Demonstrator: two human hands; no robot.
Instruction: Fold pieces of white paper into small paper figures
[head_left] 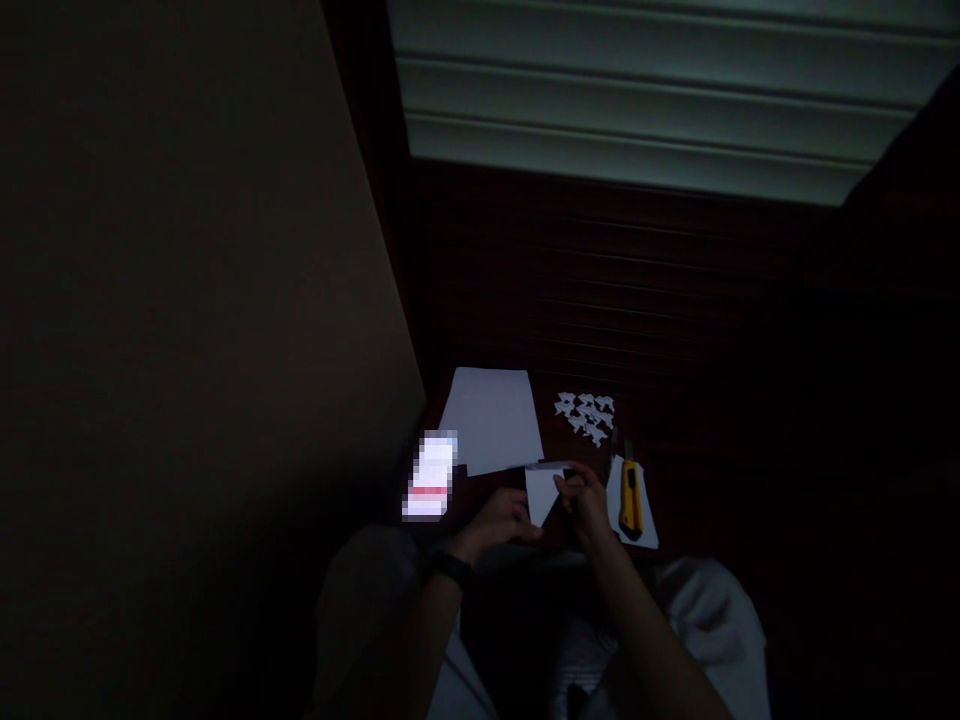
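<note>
In dim light both my hands work a small white piece of paper (pixel 541 494) folded to a point. My left hand (pixel 501 520) pinches its lower left edge, with a dark watch on the wrist. My right hand (pixel 586 500) pinches its upper right edge, fingers closed. The paper is held just above a small dark wooden table (pixel 555 430).
A white sheet (pixel 493 416) lies behind my hands. A cluster of small folded white paper shapes (pixel 586 415) sits at the back right. A yellow utility knife (pixel 631 497) rests on a paper scrap at the right. A lit phone screen (pixel 431 476) glows at the left. A wall rises on the left.
</note>
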